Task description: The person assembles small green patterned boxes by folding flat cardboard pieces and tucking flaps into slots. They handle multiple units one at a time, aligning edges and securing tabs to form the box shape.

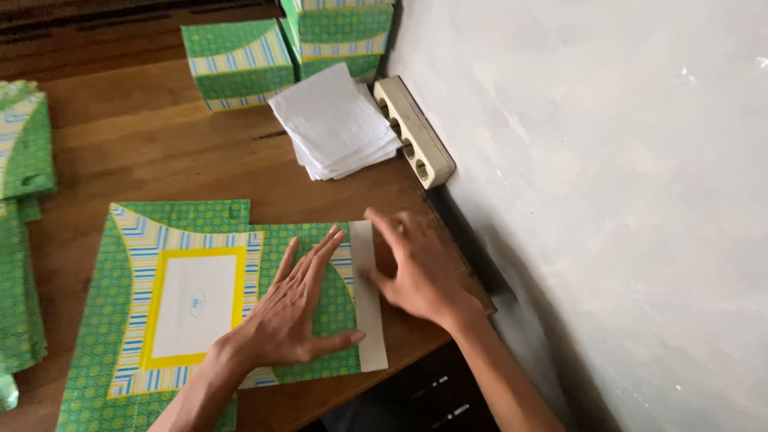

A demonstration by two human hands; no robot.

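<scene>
Pressing flat, the left hand [292,308] spreads its fingers open on a green patterned cardboard sheet [192,304] lying on the desk [160,152]. The right hand [416,268], fingers also open, rests on the sheet's white flap [368,320] near the desk's edge. Folded green boxes [240,64] and white papers [336,124] crowd the wall.

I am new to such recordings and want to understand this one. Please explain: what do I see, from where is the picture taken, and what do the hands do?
There is no machine here. A camera on a person's head looks down at their own two bare hands. On the wooden table lies a flat green patterned cardboard sheet. The left hand presses flat on it. The right hand touches its white edge flap. Neither hand grips anything. Behind lie a stack of white paper, folded green boxes and a power strip.
</scene>
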